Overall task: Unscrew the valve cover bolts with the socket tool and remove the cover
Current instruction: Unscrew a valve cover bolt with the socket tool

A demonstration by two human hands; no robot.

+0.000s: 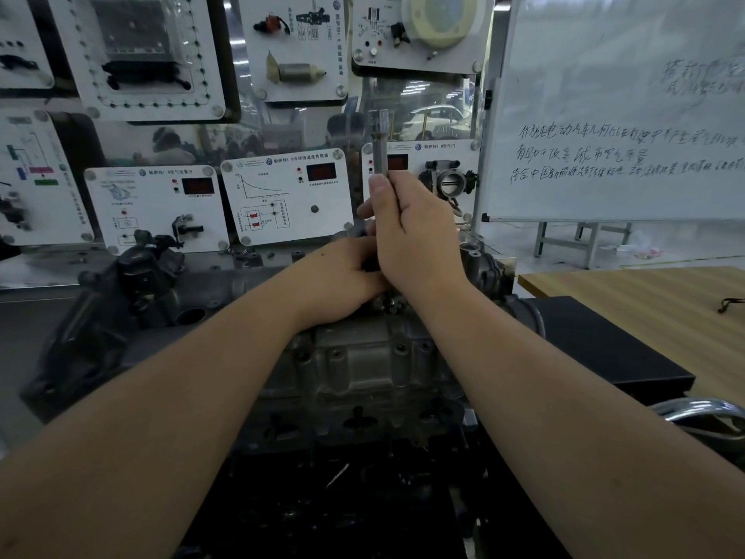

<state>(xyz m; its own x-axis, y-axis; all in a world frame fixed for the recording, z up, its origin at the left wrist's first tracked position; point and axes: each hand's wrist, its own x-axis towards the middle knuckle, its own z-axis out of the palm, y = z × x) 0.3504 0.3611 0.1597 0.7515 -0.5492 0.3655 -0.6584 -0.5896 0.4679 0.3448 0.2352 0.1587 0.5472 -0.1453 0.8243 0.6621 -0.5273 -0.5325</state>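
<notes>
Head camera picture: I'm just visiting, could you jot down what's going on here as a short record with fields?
Setting: workshop bench with an engine
Right hand: grips the shaft of an upright socket tool
Left hand: rests low on the engine beside the right hand; its fingers are hidden
Tool tip: hidden behind the hands
Behind: display panels of car parts
Right side: whiteboard with handwriting, wooden table

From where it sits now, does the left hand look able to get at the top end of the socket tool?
Probably yes. The left hand rests low on the engine at the tool's base, and the upper shaft of the socket tool stands bare above the grip of the right hand, with nothing in front of it.
</notes>
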